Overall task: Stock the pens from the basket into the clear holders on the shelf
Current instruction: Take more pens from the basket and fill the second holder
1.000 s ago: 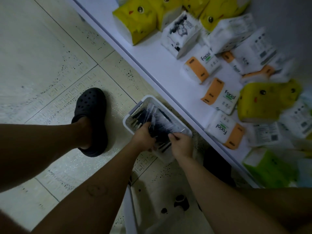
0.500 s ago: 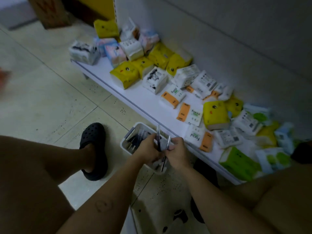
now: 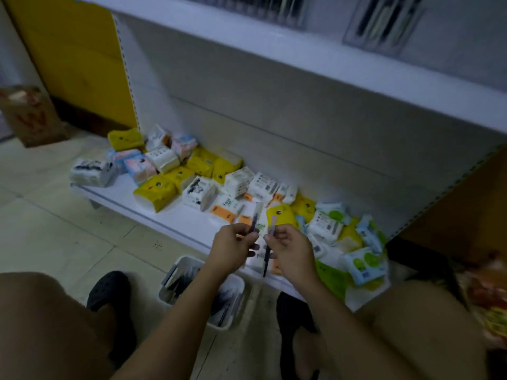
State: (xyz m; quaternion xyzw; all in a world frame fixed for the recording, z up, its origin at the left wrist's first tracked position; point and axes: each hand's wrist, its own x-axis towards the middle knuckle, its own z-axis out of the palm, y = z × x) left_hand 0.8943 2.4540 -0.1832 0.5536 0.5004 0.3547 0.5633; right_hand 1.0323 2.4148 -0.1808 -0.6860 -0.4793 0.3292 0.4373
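Note:
My left hand [image 3: 231, 249] grips a dark pen [image 3: 253, 222] that sticks up past its fingers. Close beside it, my right hand [image 3: 290, 249] pinches another wrapped pen [image 3: 266, 259], which hangs down below the fingers. Both hands are raised above the white basket [image 3: 233, 322] on the floor, where several dark pens lie. On the upper shelf [image 3: 274, 48] at the top of the view stand clear holders [image 3: 384, 20] with pens in them, blurred.
Many tissue packs [image 3: 156, 192] in yellow, white, orange and green cover the low white shelf [image 3: 175, 218]. My black clogs [image 3: 109, 292] stand on the tiled floor either side of the basket. A cardboard box [image 3: 30, 116] sits far left.
Both hands have lifted out of the basket, each with a pen. My view has tilted up, so the upper shelf and its holders now show.

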